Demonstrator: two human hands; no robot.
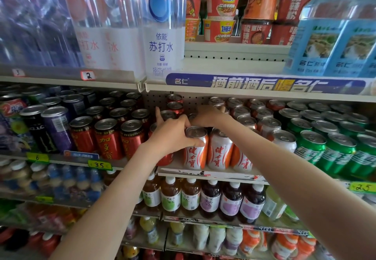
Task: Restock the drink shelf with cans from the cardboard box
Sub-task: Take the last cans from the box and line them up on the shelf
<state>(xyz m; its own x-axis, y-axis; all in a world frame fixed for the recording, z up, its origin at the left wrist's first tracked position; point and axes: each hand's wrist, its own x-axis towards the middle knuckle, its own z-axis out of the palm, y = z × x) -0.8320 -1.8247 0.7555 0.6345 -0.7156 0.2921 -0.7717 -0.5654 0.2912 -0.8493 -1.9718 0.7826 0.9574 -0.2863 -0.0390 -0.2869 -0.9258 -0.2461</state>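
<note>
Left hand (173, 132): fingers and thumb clamped around the top of a white-and-orange can (195, 147) at the front edge of the drink shelf (211, 175). Right hand (209, 116): fingers curled over cans farther back; grip cannot be told. Red cans (107, 138) stand left, green cans (311, 147) right.

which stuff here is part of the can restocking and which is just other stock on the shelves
Part of the job:
- left hand gripping the front orange-and-white can
- right hand reaching among the cans behind it
- can shelf

Just nearby stock:
- red cans
- green cans
- soda water bottles
- noodle cups
- tea bottles
</note>
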